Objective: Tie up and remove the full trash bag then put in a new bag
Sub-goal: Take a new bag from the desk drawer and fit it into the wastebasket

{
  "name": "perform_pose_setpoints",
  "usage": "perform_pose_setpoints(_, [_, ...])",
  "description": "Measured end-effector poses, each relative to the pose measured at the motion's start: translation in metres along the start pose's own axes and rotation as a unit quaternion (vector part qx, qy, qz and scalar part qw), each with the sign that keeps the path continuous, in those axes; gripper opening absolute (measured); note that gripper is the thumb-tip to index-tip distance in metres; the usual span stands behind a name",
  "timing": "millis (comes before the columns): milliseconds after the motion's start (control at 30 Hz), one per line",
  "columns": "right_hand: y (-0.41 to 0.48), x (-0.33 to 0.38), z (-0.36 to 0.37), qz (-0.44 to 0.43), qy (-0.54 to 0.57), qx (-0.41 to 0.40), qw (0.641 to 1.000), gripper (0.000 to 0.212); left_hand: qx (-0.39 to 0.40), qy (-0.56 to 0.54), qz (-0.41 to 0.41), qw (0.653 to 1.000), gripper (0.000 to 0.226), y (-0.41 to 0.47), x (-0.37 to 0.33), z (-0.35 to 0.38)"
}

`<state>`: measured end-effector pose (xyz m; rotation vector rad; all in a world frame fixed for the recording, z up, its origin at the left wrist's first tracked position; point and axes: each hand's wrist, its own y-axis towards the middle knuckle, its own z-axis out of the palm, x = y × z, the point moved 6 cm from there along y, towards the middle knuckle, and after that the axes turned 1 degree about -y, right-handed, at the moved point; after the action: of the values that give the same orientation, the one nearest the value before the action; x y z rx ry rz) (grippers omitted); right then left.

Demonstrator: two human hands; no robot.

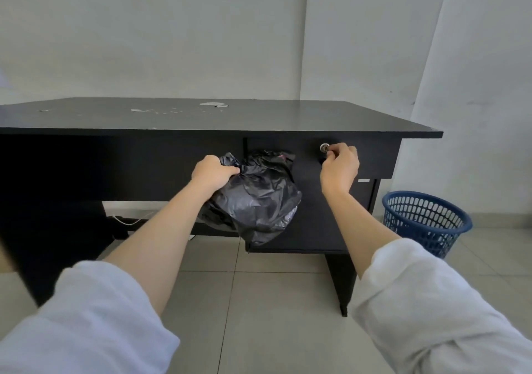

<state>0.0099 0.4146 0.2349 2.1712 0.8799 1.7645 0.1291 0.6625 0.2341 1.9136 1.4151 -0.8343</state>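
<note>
Bag in one hand, drawer in the other: a person's left hand (213,172) grips the gathered neck of a full black trash bag (259,198) at the middle of the frame, fingers curled tight round the plastic. The right hand (339,169), just to the right, pinches at the drawer lock (324,147) under the edge of the dark counter (201,117); whether a key sits between the fingers is too small to tell. The bag hangs below the left fist, off the tiled floor (273,301), its bulk reaching toward the right wrist and hanging before the counter's dark front. A blue basket (426,221) stands on the floor at the right edge of the frame, well apart from both hands, with no liner showing. The step in hand appears to be opening the drawer, likely for a fresh bag. It goes best with the bag's neck held closed and the load carried left, clear of the drawer's path, and a straight, gentle pull.
</note>
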Motion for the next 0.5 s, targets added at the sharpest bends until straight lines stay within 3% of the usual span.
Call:
perform_pose_setpoints(100, [0.003,-0.002,0.003,0.012,0.034,-0.022,0.999,0.017,0.019,0.000,-0.002,1.000,0.035,0.012,0.006,0.017])
perform_pose_setpoints(267, [0.008,-0.005,0.005,0.108,0.092,-0.028,0.990,0.019,0.005,-0.064,0.002,0.998,0.033,0.016,0.011,0.021])
perform_pose_setpoints(500, [0.009,-0.007,-0.005,0.137,0.103,0.026,0.985,0.012,-0.040,-0.072,0.056,0.995,0.041,-0.030,-0.009,0.004])
